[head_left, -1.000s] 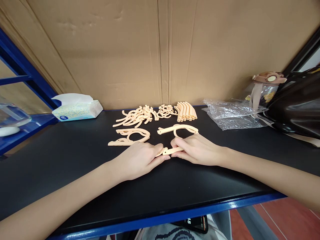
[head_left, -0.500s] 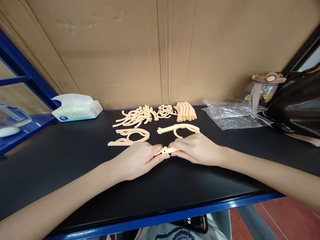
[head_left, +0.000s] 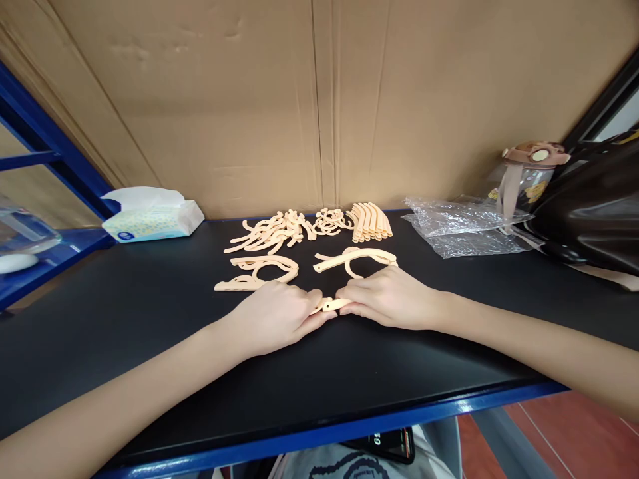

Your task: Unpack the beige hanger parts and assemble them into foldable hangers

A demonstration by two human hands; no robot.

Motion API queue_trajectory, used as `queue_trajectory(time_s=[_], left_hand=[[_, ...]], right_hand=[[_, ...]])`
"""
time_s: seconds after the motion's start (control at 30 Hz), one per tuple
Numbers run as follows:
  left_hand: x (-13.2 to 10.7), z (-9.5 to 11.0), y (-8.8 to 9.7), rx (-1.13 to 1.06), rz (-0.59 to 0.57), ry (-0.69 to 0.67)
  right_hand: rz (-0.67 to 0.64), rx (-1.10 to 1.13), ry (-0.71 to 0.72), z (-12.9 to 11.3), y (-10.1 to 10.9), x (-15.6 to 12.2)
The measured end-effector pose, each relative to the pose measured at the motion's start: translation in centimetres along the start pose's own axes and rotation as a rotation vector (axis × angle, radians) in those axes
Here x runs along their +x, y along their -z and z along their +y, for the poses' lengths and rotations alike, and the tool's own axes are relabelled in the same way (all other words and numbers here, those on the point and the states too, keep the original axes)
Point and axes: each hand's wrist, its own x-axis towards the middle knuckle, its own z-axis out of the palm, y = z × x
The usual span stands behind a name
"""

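My left hand (head_left: pixel 272 318) and my right hand (head_left: pixel 387 297) meet at the middle of the black table (head_left: pixel 150 332), fingers closed on small peach plastic pieces (head_left: pixel 328 305) pinched between them. Most of what they hold is hidden under the fingers. Just behind my right hand lies a curved peach hanger-shaped part (head_left: pixel 355 256). Behind my left hand lies another curved peach part (head_left: pixel 259 269). Further back sit a loose heap of peach pieces (head_left: pixel 272 233), a small tangle of rings (head_left: pixel 330 221) and a neat row of curved strips (head_left: pixel 372 221).
A tissue pack (head_left: pixel 152 216) lies at the back left by a blue frame (head_left: pixel 44 133). Clear plastic bags (head_left: pixel 462 226), a lidded bottle (head_left: pixel 529 174) and a dark bag (head_left: pixel 594 213) crowd the back right. A cardboard wall (head_left: pixel 319 100) closes the rear. A phone (head_left: pixel 389 442) shows below the table's edge.
My hands have drawn slightly closer, so less of the peach piece shows between the fingertips. Everything else on the table is where it was.
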Motion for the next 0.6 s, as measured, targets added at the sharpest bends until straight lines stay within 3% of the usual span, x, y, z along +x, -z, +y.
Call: queue_trajectory(time_s=[0.6], left_hand=[[0.01,-0.27,0.13,0.199,0.048,-0.051]], right_hand=[[-0.011,0.18,-0.016,0.19,0.2,0.12]])
